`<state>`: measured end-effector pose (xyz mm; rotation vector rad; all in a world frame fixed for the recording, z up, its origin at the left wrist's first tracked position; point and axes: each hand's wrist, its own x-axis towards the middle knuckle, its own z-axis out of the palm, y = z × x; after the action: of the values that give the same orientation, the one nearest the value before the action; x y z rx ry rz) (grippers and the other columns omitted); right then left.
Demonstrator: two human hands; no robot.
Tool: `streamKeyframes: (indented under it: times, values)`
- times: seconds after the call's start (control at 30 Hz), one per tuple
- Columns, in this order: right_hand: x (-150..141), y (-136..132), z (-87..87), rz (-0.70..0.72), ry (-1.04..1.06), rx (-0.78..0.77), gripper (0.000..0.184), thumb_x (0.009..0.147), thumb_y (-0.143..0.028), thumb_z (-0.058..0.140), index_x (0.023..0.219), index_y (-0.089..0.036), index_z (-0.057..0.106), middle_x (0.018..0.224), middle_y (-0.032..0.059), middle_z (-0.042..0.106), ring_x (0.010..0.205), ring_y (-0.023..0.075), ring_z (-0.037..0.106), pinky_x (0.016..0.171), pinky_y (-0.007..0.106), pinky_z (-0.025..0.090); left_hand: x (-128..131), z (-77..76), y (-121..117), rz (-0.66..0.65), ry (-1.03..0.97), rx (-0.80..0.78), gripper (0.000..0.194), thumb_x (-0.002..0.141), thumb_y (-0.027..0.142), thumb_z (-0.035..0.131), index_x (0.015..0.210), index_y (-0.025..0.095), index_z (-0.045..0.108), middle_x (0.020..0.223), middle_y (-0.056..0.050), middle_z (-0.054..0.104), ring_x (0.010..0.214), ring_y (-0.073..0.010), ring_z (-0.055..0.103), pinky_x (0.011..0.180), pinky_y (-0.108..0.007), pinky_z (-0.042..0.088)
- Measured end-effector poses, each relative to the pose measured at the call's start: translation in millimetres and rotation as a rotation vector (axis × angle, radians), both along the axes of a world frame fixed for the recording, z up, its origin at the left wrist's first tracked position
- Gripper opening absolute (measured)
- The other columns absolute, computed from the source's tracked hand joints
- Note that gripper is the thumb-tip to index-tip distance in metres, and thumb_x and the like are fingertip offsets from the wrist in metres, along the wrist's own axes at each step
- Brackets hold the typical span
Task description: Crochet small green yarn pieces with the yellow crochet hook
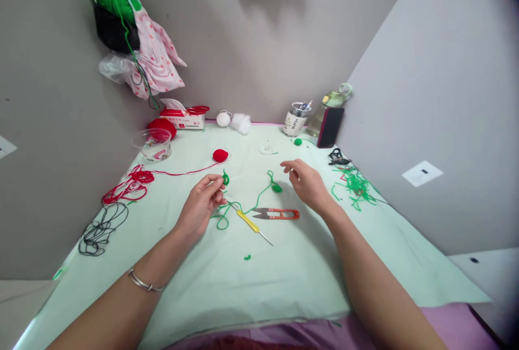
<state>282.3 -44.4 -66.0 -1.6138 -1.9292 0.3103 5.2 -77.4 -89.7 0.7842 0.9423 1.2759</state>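
Observation:
My left hand [201,203] pinches a small green crochet piece [226,178] between thumb and fingertips, above the table. Green yarn [223,222] lies in loops below that hand. Beside it, a crochet hook with a yellow handle [248,221] rests slantwise on the cloth. My right hand [305,181] hovers to the right, index finger stretched out and the other fingers loosely bent, with nothing visible in it. Between the hands lies a leaf-shaped green crochet piece [277,187] with a yarn tail. Orange-handled thread snips [279,213] lie just below.
Red yarn [140,177] and dark cord [99,233] lie left, near a clear plastic tub [156,150]. A red ball [220,155], tissue box [182,117], pen can [295,120], bottle [320,117] and phone [330,127] stand farther back. Green scraps [359,186] lie right.

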Motion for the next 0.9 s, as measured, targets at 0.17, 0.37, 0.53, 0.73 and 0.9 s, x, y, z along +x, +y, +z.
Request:
streamKeyframes:
  times: [0.17,0.37,0.53,0.73,0.9]
  values:
    - [-6.5,-16.4,12.3,0.265,-0.112,-0.281,0.023,0.091,-0.023,0.055,0.102,-0.023,0.075,0.083,0.0025,0.073,0.070,0.0173,0.062,0.069,0.029,0.046,-5.7,-2.0,6.6,0.048,0.001,0.020,0.035,0.070,0.040,0.089,0.086,0.018,0.066,0.081,0.003,0.060,0.055,-0.0044,0.046,0.057,-0.018,0.052]
    - [-20.2,-32.0,12.9,0.470,-0.224,-0.494,0.011,0.078,-0.028,0.079,0.086,-0.023,0.073,0.085,0.0006,0.071,0.075,0.0161,0.060,0.065,0.026,0.042,-3.4,-0.6,3.2,0.043,0.021,0.045,0.030,0.073,0.038,0.087,0.084,0.018,0.068,0.080,0.004,0.057,0.059,-0.0061,0.049,0.060,-0.018,0.053]
    - [-17.1,-29.7,16.5,0.412,-0.251,-0.504,0.007,0.088,-0.022,0.066,0.084,-0.023,0.072,0.080,0.0001,0.072,0.069,0.0148,0.060,0.063,0.025,0.041,-2.7,-1.7,1.2,0.016,0.025,0.037,0.027,0.076,0.037,0.085,0.085,0.018,0.068,0.075,0.005,0.053,0.060,-0.0070,0.049,0.060,-0.018,0.052]
    - [-5.3,-13.8,15.9,0.096,-0.257,-0.250,0.029,0.099,-0.015,0.039,0.093,-0.017,0.068,0.101,0.0134,0.072,0.087,0.0238,0.063,0.075,0.033,0.040,-3.0,-2.0,2.6,0.013,0.017,0.037,0.028,0.074,0.038,0.086,0.083,0.018,0.069,0.077,0.004,0.056,0.060,-0.0068,0.048,0.060,-0.019,0.051]
    - [-43.0,-33.6,8.3,0.387,-0.208,-0.317,0.015,0.099,-0.032,0.062,0.091,-0.022,0.069,0.087,0.0012,0.072,0.076,0.0153,0.062,0.071,0.026,0.042,-2.7,-2.0,2.6,0.019,0.017,0.040,0.029,0.074,0.039,0.086,0.082,0.018,0.069,0.077,0.004,0.057,0.059,-0.0068,0.048,0.060,-0.019,0.050]
